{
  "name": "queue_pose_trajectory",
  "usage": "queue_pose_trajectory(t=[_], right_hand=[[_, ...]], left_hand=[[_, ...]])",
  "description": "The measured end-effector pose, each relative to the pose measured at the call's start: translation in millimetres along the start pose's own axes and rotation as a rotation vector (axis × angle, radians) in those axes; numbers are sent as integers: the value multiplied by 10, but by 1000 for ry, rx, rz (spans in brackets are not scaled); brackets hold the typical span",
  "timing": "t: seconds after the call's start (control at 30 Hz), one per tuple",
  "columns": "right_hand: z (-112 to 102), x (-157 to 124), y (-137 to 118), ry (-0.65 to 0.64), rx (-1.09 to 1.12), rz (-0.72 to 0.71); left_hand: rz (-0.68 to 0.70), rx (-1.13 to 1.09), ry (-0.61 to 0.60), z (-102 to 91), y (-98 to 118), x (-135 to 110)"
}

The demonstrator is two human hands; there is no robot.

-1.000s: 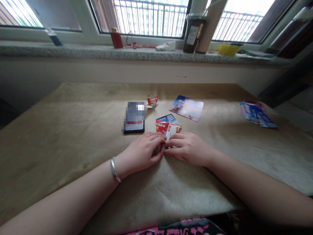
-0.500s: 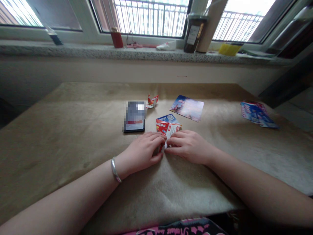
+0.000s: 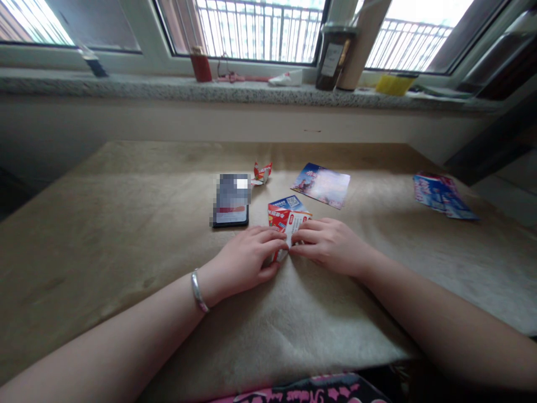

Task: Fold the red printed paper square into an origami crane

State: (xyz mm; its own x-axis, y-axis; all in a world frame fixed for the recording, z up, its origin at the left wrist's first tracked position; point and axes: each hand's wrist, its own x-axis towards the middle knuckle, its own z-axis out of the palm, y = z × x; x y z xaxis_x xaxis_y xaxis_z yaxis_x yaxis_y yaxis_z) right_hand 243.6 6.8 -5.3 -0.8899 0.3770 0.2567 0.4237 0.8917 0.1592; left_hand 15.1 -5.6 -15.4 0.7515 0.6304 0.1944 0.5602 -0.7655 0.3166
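A folded red, white and blue printed paper [image 3: 287,217] lies on the beige table cover [image 3: 126,224]. My left hand [image 3: 247,258], with a silver bracelet on the wrist, presses on the paper's near left part, fingers curled over it. My right hand [image 3: 331,245] presses on its near right part, fingertips pinching the white fold. The near half of the paper is hidden under both hands.
A dark phone [image 3: 230,204] lies just left of the paper. A small folded red paper piece [image 3: 262,172] and a blue picture card [image 3: 322,184] lie farther back. Blue leaflets [image 3: 440,195] sit at the right. The windowsill [image 3: 168,89] holds a red cup [image 3: 201,66], a dark jar [image 3: 332,56] and a yellow object [image 3: 393,84].
My right hand has slid a little away from me along the paper's fold. My left hand has hardly moved.
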Motion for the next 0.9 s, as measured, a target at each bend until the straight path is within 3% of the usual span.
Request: queue_pose_trajectory(t=[0.9], right_hand=[[-20,-46,78,-66,-19,106]], left_hand=[[85,69,-3,32,-29,-22]])
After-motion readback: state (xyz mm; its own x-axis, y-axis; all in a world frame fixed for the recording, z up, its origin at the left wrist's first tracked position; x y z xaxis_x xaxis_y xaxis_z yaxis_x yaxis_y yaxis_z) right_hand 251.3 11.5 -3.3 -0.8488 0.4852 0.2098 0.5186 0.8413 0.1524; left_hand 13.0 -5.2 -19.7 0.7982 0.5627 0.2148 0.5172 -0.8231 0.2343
